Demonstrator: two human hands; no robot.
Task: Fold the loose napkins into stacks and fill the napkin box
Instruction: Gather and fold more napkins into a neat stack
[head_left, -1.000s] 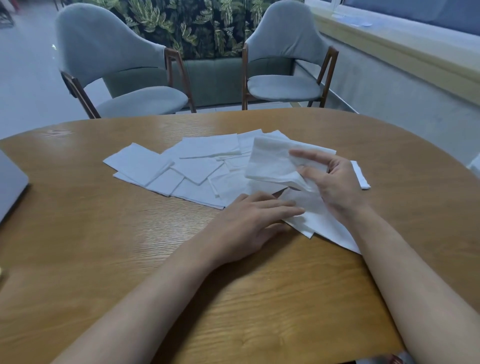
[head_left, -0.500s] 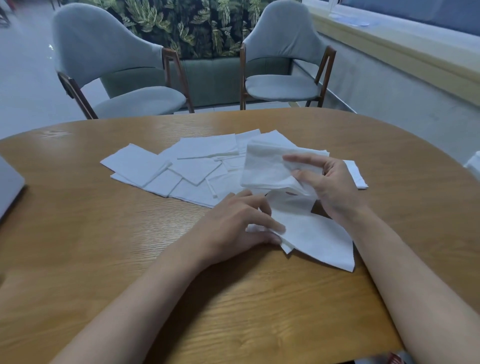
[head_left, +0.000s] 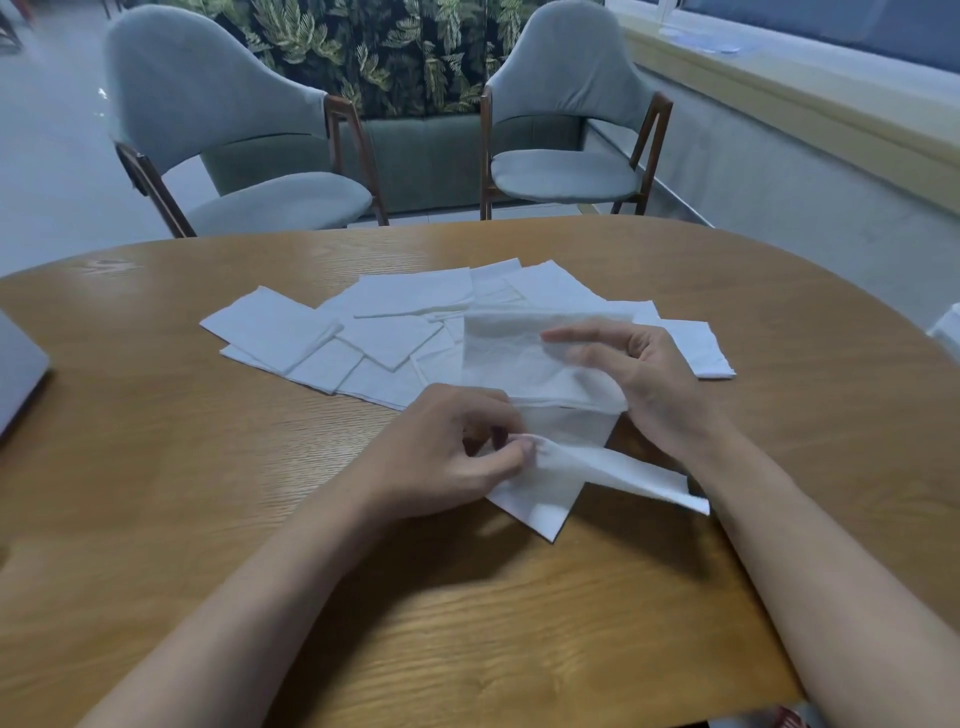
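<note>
Napkin (head_left: 540, 493), one open sheet, hangs low in the middle of the frame, close over the worktop (head_left: 208, 467). The left hand (head_left: 452, 452) pinches its near edge with curled fingers (head_left: 488, 410). The right hand (head_left: 649, 384) holds its top part between thumb and fingers. It looks thin, soft and easy to rip, so corners are best to hold. Behind it, loose napkins (head_left: 395, 338) lie spread flat.

two hands (head_left: 457, 452) (head_left: 649, 384), two chairs (head_left: 244, 150) (head_left: 566, 98), one table (head_left: 197, 519), roughly ten napkins (head_left: 270, 327).
</note>
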